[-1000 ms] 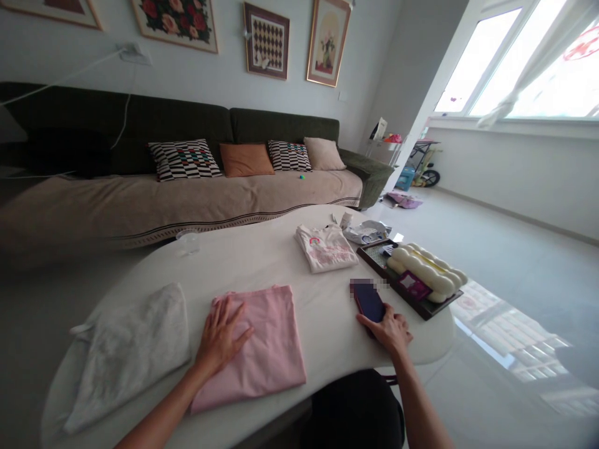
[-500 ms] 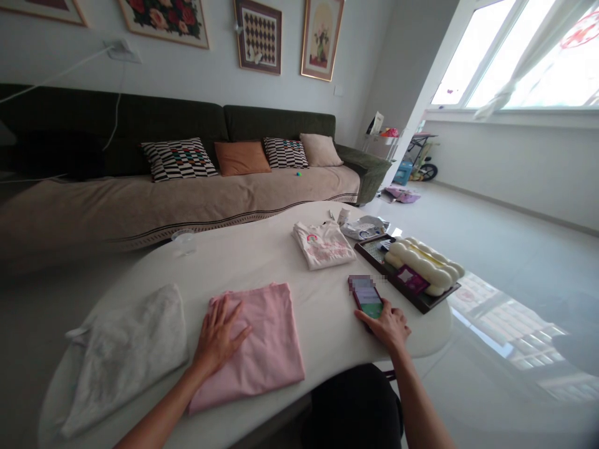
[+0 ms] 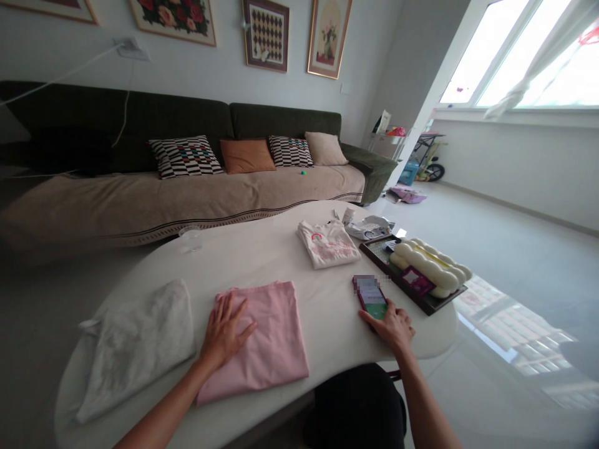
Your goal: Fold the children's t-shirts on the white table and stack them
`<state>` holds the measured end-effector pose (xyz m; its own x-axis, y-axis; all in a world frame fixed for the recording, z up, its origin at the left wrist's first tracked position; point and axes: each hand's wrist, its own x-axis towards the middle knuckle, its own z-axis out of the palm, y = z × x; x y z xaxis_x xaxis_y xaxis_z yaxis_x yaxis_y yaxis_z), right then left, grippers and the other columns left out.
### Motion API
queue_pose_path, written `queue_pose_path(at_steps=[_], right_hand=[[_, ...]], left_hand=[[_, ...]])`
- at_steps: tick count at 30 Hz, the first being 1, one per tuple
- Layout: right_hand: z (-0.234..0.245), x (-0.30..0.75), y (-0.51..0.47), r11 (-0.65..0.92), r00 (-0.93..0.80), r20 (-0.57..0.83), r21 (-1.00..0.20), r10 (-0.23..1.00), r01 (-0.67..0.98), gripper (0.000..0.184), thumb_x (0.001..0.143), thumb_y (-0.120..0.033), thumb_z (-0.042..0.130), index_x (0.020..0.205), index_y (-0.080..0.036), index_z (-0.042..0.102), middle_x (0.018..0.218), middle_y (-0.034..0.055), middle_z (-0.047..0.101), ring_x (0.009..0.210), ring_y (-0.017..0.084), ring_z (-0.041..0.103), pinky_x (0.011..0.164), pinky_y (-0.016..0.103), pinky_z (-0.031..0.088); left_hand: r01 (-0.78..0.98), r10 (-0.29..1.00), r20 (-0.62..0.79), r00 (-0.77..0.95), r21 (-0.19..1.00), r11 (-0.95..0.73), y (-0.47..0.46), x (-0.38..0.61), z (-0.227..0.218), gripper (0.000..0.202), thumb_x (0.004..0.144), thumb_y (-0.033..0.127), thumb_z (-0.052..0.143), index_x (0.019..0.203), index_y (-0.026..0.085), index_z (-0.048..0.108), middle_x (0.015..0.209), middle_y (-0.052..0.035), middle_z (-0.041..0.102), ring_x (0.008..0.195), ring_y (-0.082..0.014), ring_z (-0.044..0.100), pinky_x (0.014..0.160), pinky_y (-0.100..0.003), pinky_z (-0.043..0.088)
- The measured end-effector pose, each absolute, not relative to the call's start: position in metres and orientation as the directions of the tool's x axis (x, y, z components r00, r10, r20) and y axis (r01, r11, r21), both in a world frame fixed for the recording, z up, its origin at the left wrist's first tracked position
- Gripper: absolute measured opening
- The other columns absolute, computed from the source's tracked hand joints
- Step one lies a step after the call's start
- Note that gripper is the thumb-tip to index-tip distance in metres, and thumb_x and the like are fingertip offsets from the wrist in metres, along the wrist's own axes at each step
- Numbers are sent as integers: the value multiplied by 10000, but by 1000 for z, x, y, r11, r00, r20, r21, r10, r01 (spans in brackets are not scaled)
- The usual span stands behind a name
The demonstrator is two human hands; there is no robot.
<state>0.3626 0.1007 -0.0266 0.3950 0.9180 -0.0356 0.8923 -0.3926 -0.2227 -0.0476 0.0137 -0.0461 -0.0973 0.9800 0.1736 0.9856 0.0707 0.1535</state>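
Phone (image 3: 372, 298) screen now aglow, writing unreadable

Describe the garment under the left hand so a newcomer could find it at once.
On the white oval table in front of the sofa lie three garments. It is the pink garment near the front edge, under the flat left hand. No other is coloured: the mottled white garment lies to its left, the white printed shirt farther back.

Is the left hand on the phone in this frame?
No, the left hand lies flat on the pink folded garment, while the phone sits on the table under the right hand.
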Motion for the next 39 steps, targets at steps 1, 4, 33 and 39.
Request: queue_pose_path(at_steps=[1, 4, 33, 39], right_hand=[[-25, 361, 100, -394, 402, -16, -229, 916, 890, 914, 599, -748, 433, 1299, -176, 297, 1188, 184, 429, 1121, 355, 383, 843, 478, 334], [-22, 342, 91, -346, 392, 154, -260, 907, 901, 878, 654, -681, 463, 1321, -147, 262, 1253, 208, 385, 1163, 370, 337, 880, 513, 300], [12, 114, 125, 392, -416, -125, -180, 901, 902, 342, 870, -253, 429, 1203, -177, 440, 1209, 108, 487, 1101, 229, 450, 852, 423, 400], [86, 131, 136, 530, -550, -42, -214, 834, 821, 110, 814, -228, 518, 851, -142, 577, 885, 41, 579, 857, 147, 540, 770, 292, 421]], left_hand=[[985, 980, 171, -99, 155, 73, 14, -48, -46, 608, 794, 554, 410, 1327, 268, 354, 1459, -86, 152, 1324, -307, 85, 1023, -465, 184], [984, 980, 168, -107, 158, 80, 14, -48, -46, 609, 793, 549, 417, 1331, 274, 343, 1459, -74, 157, 1325, -304, 82, 1023, -465, 186], [895, 985, -76, -153, 413, 171, 70, -111, -7, 263, 699, 240, 541, 923, 150, 645, 903, -60, 628, 836, -184, 562, 737, -253, 408], [820, 997, -77, 15, 571, 32, 65, -130, 59, 255, 674, 347, 556, 794, 137, 638, 741, 11, 633, 722, -149, 563, 630, -202, 404]])
